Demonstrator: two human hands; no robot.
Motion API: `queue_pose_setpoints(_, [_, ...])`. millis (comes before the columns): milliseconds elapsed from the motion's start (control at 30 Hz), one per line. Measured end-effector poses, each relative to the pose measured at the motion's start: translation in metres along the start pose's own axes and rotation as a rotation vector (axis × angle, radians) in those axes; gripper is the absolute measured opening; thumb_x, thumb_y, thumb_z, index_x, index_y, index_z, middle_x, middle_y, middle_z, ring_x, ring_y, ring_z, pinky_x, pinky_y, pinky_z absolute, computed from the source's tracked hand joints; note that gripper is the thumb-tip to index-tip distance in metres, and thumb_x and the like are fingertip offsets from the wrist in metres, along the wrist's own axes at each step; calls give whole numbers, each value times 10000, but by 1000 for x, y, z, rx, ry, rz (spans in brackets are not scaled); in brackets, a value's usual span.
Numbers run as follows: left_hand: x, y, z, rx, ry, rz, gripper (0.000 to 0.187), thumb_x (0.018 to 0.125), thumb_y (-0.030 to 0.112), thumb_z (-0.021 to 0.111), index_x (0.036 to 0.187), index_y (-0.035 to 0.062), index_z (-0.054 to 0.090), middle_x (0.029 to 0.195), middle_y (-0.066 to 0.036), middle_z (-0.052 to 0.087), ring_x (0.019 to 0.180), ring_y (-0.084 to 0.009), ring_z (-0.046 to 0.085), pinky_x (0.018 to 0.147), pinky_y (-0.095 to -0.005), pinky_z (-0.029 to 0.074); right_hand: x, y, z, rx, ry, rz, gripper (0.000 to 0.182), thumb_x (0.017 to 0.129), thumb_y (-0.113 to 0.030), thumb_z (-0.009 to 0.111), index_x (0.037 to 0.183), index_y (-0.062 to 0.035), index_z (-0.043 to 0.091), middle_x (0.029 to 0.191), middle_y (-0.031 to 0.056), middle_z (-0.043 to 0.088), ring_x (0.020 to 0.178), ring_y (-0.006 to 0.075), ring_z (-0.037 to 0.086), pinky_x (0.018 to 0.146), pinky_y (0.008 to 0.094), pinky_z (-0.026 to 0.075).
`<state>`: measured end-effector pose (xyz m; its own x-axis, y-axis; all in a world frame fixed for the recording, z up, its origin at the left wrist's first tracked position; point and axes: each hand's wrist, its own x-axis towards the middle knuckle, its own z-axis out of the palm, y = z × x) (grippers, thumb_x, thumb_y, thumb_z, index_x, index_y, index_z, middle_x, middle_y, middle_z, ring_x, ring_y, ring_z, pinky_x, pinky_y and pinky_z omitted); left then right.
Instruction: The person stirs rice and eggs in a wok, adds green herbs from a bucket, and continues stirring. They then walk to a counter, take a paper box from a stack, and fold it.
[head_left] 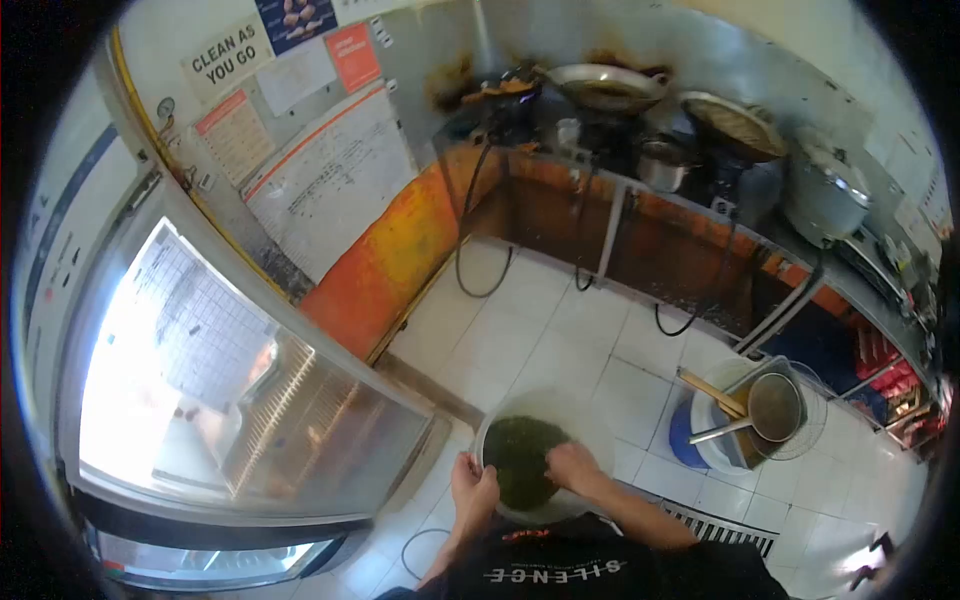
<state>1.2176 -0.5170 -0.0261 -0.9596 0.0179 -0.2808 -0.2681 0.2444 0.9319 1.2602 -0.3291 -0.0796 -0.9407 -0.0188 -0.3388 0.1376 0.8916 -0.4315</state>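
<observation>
A whitish round tub (592,425) stands in front of my body. Inside it lies a mass of dark green, finely cut or wet stuff (520,455), too blurred to name. My left hand (475,487) grips the tub's near left rim, thumb upward and fingers bent around the edge. Over the right part of the green mass is my right hand (572,466), its fingers curled in and pointing down into the tub. Its fingertips are hidden, so what they hold cannot be made out.
On my left stands a glass-fronted fridge (250,400). A blue bucket (685,435) to the right carries a strainer, a ladle-like pan (775,407) and wooden handles. Along the back wall, a stove counter holds woks (610,90) and a large pot (825,195). A floor drain grate (720,528) lies nearby.
</observation>
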Motion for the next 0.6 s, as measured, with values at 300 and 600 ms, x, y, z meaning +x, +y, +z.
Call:
queue_pose_setpoints(300, [208,115,20,-101,47,185,118,707,-28,483,811,26,474,735,-1,466,654,-77,405,598,-224,346,228,8,-109,194,494,78,90,748,-84,562,761,-27,631,780,167,580,779,359,571,688,438,483])
queue_pose_setpoints(600, [417,178,91,-143,129,280,179,666,-64,471,692,74,360,656,38,319,594,-58,302,530,-207,280,466,30,-214,-43,363,-226,130,746,-124,535,785,-72,647,850,129,554,906,311,523,791,425,429])
